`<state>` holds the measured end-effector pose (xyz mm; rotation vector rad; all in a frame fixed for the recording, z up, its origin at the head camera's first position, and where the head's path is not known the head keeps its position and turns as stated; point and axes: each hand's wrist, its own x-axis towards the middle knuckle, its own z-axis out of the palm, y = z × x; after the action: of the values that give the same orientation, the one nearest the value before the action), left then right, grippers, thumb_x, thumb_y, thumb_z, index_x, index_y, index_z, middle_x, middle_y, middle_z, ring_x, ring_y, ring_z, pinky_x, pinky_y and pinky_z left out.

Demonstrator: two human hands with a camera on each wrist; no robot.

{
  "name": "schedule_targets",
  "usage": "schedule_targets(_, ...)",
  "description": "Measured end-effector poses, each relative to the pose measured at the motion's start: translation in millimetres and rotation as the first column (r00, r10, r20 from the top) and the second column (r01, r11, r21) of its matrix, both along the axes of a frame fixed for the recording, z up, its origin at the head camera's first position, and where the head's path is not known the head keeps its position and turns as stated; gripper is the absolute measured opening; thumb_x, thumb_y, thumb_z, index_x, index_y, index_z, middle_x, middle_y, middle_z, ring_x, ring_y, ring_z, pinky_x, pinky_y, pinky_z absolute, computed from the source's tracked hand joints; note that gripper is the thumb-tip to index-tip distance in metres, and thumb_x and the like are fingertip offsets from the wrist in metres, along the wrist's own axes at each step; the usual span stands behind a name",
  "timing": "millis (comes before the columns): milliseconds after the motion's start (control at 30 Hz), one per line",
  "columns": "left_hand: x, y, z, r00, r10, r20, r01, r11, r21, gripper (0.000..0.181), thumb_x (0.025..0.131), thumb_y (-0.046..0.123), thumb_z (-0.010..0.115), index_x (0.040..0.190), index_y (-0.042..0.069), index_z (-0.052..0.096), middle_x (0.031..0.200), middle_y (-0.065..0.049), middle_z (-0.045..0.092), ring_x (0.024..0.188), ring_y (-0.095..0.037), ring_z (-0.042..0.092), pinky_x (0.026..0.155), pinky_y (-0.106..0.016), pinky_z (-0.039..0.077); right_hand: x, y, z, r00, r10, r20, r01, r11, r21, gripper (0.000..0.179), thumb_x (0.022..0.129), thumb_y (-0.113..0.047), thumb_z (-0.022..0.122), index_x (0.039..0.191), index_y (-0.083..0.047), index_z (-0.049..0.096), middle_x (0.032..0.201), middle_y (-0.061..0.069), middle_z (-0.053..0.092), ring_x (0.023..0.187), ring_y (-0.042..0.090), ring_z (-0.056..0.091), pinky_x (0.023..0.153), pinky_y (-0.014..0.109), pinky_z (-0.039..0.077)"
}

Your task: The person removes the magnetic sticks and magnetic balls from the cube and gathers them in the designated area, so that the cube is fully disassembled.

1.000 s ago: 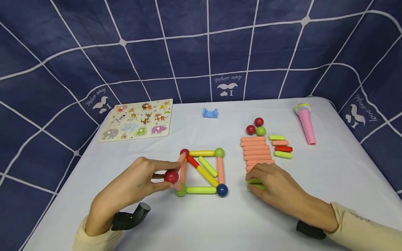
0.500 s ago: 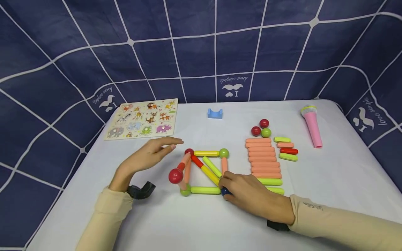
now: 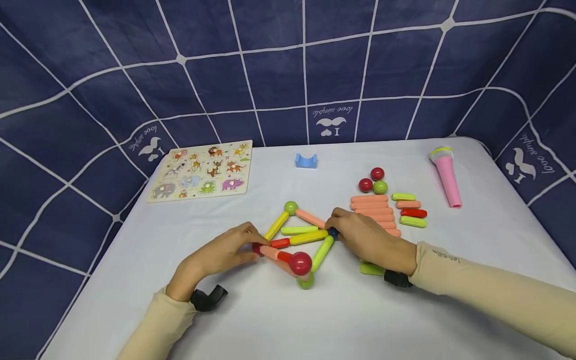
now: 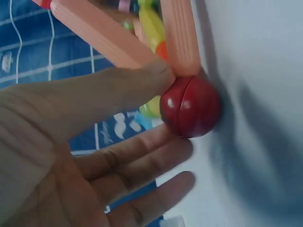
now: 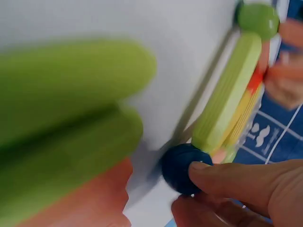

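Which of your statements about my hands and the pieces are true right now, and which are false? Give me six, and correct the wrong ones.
1. The right hand grips the blue ball. True.
2. The left hand grips a green ball. False: it grips a red corner ball.
3. Two loose red balls lie beyond the pink sticks. True.
4. The toy microphone lies left of the pink sticks in the head view. False: it lies to their right.
5. The animal board is on the left side of the table. True.
6. The light-blue block sits inside the stick frame. False: it sits apart, beyond the frame.
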<state>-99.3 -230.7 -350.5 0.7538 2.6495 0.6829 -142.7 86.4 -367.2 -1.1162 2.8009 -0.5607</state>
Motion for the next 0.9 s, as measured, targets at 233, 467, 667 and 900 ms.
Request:
schedule_targets(233,28.5,21.8,4.5,0.997,0.015,0.073,-0.011,0.999,-0.052,0.034,0.083,0.020,0.081,0.114,0.010,0.071,0.088,0.005,0.058,0.077,-0.014,0.054,0.065,-0.024,0.047,-15.3,-1.7,4.2,0.996,0.042,0.074,-0.035,0.995,-0.095,0.032,0.087,0.002,0.072,0.118,-0.003,0.069,0.114,0.010,0.068,0.105,0.024,0.065,0.089,0.038,0.054)
schedule_targets(467,39.0,69.3,29.0,0.998,-0.055,-0.013,0.056,0.995,0.085,0.065,0.082,0.052,0.076,0.134,0.016,0.060,0.125,0.006,0.060,0.108,-0.009,0.057,0.091,-0.029,0.051,23.1,13.3,61.6,0.960,0.016,0.278,0.044,0.977,-0.207,0.020,0.094,-0.015,0.068,0.111,-0.007,0.074,0.080,-0.005,0.067,0.059,0.008,0.055,0.050,0.022,0.046)
schedule_targets(667,36.4,102.3,28.4,0.994,-0.108,-0.029,0.111,0.951,0.287,0.047,0.086,0.045,0.074,0.125,0.019,0.066,0.114,0.017,0.066,0.103,-0.001,0.057,0.088,-0.022,0.049,68.3,7.7,89.7,0.955,0.054,0.291,0.019,0.970,-0.243,0.028,0.094,-0.035,0.067,0.104,-0.010,0.074,0.066,-0.016,0.057,0.054,0.003,0.048,0.044,0.021,0.039)
schedule_targets(900,39.1,110.0,14.4,0.998,-0.029,0.055,0.005,0.914,0.406,0.017,0.086,0.021,0.078,0.097,0.008,0.076,0.067,0.016,0.059,0.064,-0.002,0.046,0.051,-0.016,0.031,79.3,-5.8,84.7,0.979,0.044,0.201,0.011,0.965,-0.263,0.024,0.080,-0.022,0.082,0.095,-0.004,0.074,0.068,-0.010,0.061,0.053,-0.002,0.049,0.045,0.017,0.045)
